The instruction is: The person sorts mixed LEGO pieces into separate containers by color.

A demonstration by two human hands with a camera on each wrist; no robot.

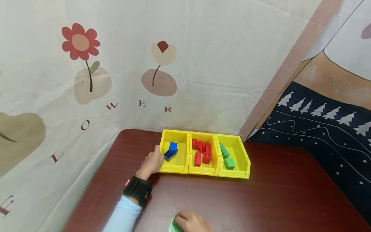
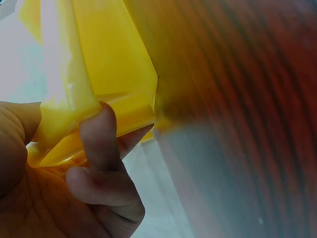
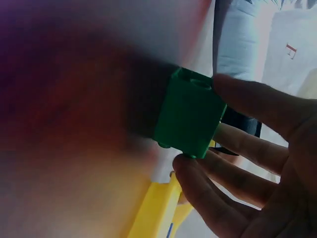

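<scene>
My left hand (image 1: pixel 152 162) grips the left wall of the leftmost yellow bin (image 1: pixel 182 169). In the left wrist view the thumb and curled fingers (image 2: pixel 99 139) pinch the bin's rim (image 2: pixel 67 79). Two blue bricks (image 1: pixel 173 147) lie in that bin, close to the hand. At the bottom of the head view my right hand (image 1: pixel 193 221) holds a green toy building brick (image 1: pixel 174 226) near the table's front. The right wrist view shows the brick (image 3: pixel 190 114) held between the thumb and a fingertip, with its studs toward the fingers. Part of the right hand is cut off in the head view.
Beside the left bin stand a middle yellow bin (image 1: pixel 204 171) with several red bricks (image 1: pixel 206 157) and a right yellow bin (image 1: pixel 243 174) with green bricks (image 1: pixel 229 163). The three bins adjoin at the back of the dark red table (image 1: pixel 261 203), before a printed cloth (image 1: pixel 214 64).
</scene>
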